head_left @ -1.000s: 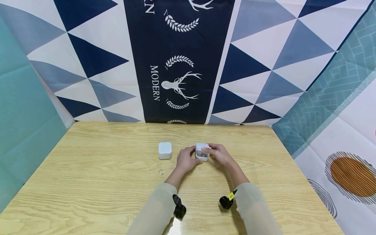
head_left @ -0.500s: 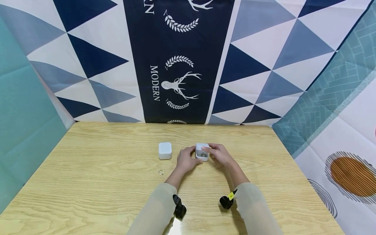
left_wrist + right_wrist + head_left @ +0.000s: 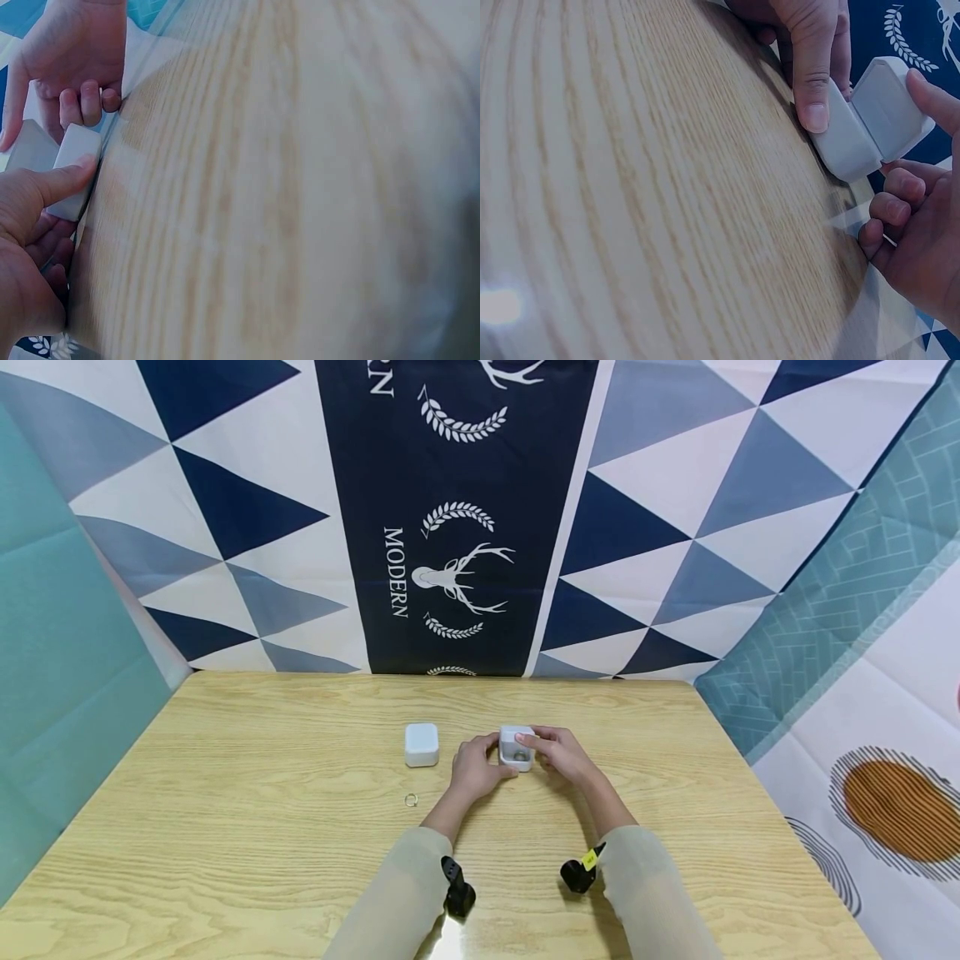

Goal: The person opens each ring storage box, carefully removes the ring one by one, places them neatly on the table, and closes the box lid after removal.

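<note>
Head view, hinged white box (image 3: 512, 750): on the wooden table (image 3: 262, 793), between the two hands, lid (image 3: 510, 732) raised.
Head view, small item (image 3: 520, 757): inside the box, ring-like, too small to detail.
Head view, left hand (image 3: 476, 768): gripping the box at its left side, thumb toward the front.
Head view, right hand (image 3: 567, 756): pinching the lid from the right, thumb at its front edge.
Head view, second white box (image 3: 422, 744): lidded, left of the left hand, well apart from it.
Head view, ring (image 3: 411, 805): on the table, nearer the person than the second white box.
Head view, sleeves (image 3: 401, 893): beige, a black camera (image 3: 459, 900) at the left wrist, another at the right.
Head view, backdrop (image 3: 459, 485): navy, blue and white, with stag motif and "MODERN".
Left wrist view, left hand: thumb flat on the box's base.
Left wrist view, right hand: beside the lid, remaining fingers curled.
Right wrist view, hinged white box: lid tilted back, left thumb pressing the base, right thumb on the lid's edge.
</note>
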Tool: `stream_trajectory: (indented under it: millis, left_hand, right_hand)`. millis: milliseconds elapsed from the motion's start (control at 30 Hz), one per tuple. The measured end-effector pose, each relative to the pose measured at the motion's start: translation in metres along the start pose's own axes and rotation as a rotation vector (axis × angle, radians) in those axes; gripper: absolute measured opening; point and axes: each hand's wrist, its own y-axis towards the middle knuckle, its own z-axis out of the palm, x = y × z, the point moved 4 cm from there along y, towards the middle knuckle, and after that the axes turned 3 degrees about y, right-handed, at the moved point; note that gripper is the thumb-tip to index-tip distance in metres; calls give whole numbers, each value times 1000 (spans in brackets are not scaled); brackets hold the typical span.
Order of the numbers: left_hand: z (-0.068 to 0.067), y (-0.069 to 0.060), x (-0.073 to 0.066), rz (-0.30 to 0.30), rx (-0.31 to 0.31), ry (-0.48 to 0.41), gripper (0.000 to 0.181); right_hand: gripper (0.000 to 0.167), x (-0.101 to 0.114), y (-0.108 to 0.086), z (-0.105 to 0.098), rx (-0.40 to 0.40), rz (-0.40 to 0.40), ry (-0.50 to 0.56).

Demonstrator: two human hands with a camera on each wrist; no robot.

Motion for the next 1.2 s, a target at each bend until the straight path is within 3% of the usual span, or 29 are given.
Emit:
stream_trajectory:
  millis: [1200]
  left_hand:
    - [1, 0, 0, -1, -9, 34, 68]
  right_hand:
    - [55, 3, 3, 0, -34, -2, 14]
